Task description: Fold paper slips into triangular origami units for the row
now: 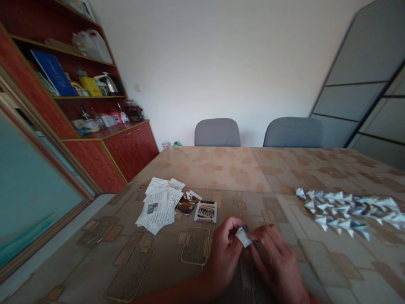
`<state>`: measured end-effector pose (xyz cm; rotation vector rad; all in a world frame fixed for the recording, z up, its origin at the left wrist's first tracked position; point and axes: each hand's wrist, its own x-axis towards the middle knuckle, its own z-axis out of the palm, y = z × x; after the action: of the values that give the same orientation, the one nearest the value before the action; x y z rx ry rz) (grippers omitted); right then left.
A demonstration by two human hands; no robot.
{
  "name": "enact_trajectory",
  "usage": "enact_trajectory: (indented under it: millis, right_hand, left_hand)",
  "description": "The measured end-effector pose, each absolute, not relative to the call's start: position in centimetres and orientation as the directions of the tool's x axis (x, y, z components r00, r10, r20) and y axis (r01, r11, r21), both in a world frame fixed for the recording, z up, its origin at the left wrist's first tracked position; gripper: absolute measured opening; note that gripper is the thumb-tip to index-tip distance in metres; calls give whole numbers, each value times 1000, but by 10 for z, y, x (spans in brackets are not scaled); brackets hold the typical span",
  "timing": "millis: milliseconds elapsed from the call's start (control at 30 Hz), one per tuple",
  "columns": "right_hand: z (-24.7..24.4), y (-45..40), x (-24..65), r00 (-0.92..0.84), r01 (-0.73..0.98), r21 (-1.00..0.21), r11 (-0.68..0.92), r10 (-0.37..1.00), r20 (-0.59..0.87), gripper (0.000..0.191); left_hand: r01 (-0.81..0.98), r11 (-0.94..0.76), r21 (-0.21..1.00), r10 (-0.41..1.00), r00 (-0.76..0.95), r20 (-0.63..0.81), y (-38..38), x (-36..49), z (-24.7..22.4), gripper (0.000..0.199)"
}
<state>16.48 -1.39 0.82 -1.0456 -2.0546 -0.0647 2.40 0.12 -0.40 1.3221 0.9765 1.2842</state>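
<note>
Near the front of the table, my left hand (225, 249) and my right hand (275, 255) pinch a small folded piece of paper (243, 237) between them. White shows on its face, with a dark printed edge at the top. Left of my hands lies a loose pile of printed paper pieces (160, 205). Beside the pile are a brown picture piece (188, 202) and a pale-bordered printed square (206, 211). Off to the right, several folded paper pieces (351, 209) with pointed tips stand in rows.
A patterned cloth covers the table (228, 164). Two grey chairs (217, 132) stand at its far side, before a white wall. A red-brown cabinet (126, 147) with bottles and a kettle is at the left. Grey panelled doors (354, 80) are at the right.
</note>
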Motion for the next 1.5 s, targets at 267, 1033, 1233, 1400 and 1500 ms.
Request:
enact_trajectory:
  millis: [267,1033,1233,1400,1500]
  right_hand:
    - [12,-15,163,-337,705,-206,678,576,744,14]
    - [6,-11,169,-248,666,-383,640,675,695,14]
    - [7,-10,168,-226,682,-392,617,688,690,13]
    - [11,-10,165,-153,663,-457,593,705,692,13]
    - [11,-11,165,-126,655,-492,574,724,678,14]
  left_hand:
    - [-149,-125,981,982,122,143,0,22,-1,8]
    - [-119,-135,984,975,162,153,-1,26,-5,15]
    - [-73,-109,991,979,166,120,2,28,-12,25]
    - [-188,-69,980,957,265,119,-3,19,-2,18]
    - [-240,-77,968,947,286,146,-6,15,3,28]
